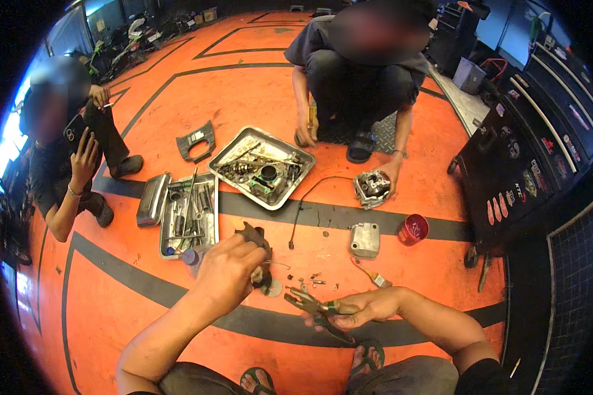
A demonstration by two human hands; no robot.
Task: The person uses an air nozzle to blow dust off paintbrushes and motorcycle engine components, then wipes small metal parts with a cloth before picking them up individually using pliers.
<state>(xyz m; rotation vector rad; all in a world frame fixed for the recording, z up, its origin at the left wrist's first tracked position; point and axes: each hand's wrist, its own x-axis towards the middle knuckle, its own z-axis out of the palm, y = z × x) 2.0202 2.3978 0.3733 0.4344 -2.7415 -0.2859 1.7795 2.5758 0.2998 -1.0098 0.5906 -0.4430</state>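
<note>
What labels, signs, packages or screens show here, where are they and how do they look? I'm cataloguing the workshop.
Stickers: a scatter on the side of the black tool cabinet at right; small, red, white and orange.
Drawer labels: on the dark cabinets along the right wall; small red and white marks.
Phone: held by the seated person at left; dark, only its back shows.
Packages: none to be made out.

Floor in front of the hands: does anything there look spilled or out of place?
Yes. Small screws and bolts lie scattered loose on the orange floor, not in the metal tray. A paintbrush also lies loose nearby.
</note>
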